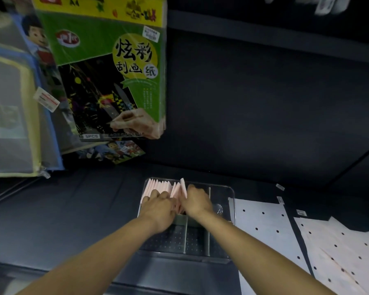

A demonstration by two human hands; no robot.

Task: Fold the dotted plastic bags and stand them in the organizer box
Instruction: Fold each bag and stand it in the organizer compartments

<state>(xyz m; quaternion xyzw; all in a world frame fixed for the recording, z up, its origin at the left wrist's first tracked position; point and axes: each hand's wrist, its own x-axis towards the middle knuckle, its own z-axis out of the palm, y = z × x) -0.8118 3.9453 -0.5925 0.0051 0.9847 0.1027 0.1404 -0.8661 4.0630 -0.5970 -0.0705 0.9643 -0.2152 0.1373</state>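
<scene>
Head view | clear plastic divided organizer box (232, 201): row of folded pink bags (162, 186) standing at far end | left hand (158, 206) and right hand (197, 202) fingers curled, pinching folded bags

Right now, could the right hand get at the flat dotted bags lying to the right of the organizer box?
Probably yes. The right hand is in the organizer box among the folded bags, and the nearest flat dotted bag lies just beyond the box's right wall, uncovered, with nothing standing between them but that wall.

Dim, underexposed scene, dark counter (73, 209) nearly black, green packet (102, 67) brightest with faint glare, wide-angle bending at edges, soft blur at left
</scene>
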